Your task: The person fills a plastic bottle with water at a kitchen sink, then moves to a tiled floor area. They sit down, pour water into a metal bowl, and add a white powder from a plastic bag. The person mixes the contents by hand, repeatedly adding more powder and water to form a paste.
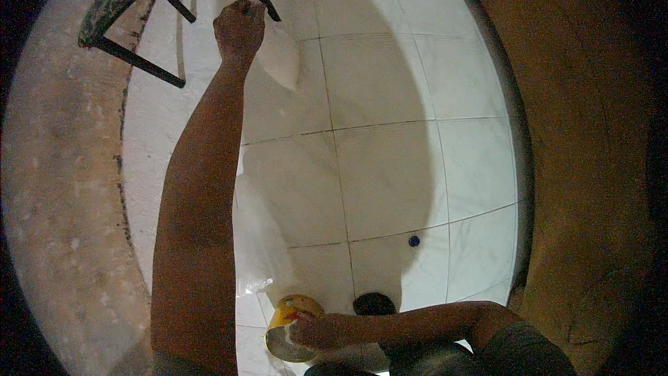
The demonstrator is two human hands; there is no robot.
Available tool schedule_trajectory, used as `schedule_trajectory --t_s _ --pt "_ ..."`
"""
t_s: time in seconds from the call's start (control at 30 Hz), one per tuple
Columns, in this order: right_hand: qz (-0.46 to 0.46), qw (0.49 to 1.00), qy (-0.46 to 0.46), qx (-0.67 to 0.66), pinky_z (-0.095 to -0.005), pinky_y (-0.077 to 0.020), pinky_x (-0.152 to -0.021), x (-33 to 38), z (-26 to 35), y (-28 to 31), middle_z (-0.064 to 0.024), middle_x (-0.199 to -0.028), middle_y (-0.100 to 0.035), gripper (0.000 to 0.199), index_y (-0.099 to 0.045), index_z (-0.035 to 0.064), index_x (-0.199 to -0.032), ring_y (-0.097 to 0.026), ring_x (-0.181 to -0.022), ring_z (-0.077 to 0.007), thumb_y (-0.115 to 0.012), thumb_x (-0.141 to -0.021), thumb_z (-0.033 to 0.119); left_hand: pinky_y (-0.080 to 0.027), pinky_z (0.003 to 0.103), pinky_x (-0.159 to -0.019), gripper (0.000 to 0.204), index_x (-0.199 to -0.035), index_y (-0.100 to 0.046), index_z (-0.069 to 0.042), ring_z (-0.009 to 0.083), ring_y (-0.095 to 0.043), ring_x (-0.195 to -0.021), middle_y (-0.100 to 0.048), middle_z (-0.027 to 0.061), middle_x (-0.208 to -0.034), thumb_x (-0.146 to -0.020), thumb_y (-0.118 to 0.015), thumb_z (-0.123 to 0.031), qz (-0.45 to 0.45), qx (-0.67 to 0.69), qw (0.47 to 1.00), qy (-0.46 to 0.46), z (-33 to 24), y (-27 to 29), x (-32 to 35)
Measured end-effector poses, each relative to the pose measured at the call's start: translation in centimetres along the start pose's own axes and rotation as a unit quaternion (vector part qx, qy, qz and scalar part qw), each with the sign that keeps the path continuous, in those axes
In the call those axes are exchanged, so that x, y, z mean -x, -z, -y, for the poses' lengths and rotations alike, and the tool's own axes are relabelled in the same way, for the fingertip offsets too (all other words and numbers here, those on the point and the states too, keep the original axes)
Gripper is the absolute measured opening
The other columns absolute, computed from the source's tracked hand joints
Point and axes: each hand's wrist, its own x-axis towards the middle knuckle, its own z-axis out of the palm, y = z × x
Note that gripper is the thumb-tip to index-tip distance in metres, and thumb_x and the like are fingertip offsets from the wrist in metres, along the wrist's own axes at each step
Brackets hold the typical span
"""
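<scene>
My left hand [240,31] reaches far forward, its fingers closed round the gathered top of a plastic bag with white contents [280,59]. The bag rests on the floor beside a dark stool leg. Close to my body, my right hand [316,332] is closed on the rim of a yellow round container [276,320]. Its wide grey face shows toward me; what lies inside is hard to make out. A clear plastic bag [257,237] lies on the floor, partly hidden by my left forearm.
A stool with a dark green patterned seat [115,3] stands at the far left on thin black legs. A small dark blue cap [414,241] lies on the white tiled floor [383,167]. Brown surfaces [577,167] border the right, a worn wall-like strip [69,181] the left.
</scene>
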Motion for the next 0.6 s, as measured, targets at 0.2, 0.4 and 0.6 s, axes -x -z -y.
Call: schedule_trajectory --t_s 0.2,0.4,0.6 --pt "0.018 1.0 0.0 0.007 -0.0425 -0.0587 -0.081 -0.2 0.9 0.2 -0.0204 -0.098 -0.069 0.018 -0.063 -0.0001 -0.101 -0.071 -0.094 -0.0323 -0.063 -0.09 0.014 -0.049 0.045 -0.103 0.067 -0.133 -0.051 -0.002 0.0321 -0.065 -0.118 -0.062 0.0194 -0.131 -0.091 -0.074 -0.049 0.065 0.069 0.989 0.109 0.1 5.4 3.4" --pt "0.076 0.995 -0.025 0.064 -0.0442 -0.0599 -0.081 -0.3 2.7 1.2 -0.0237 -0.098 -0.069 0.022 -0.063 -0.003 -0.102 -0.072 -0.094 -0.0366 -0.064 -0.088 0.014 -0.062 0.044 -0.078 0.075 -0.143 -0.045 -0.005 0.0319 -0.073 -0.1 -0.071 0.0207 -0.117 -0.089 -0.083 -0.04 -0.08 0.125 0.988 0.035 0.8 19.7 15.3" --pt "0.211 0.946 -0.057 0.24 -0.0509 -0.0578 -0.089 -4.4 3.9 -2.6 -0.0175 -0.095 -0.075 0.015 -0.074 0.0091 -0.089 -0.074 -0.09 -0.0371 -0.062 -0.088 0.018 -0.057 0.033 -0.084 0.009 -0.101 -0.072 -0.001 0.0191 -0.071 -0.09 -0.074 0.0098 -0.098 -0.095 -0.074 -0.007 -0.094 -0.007 0.915 0.391 -7.4 42.3 45.3"
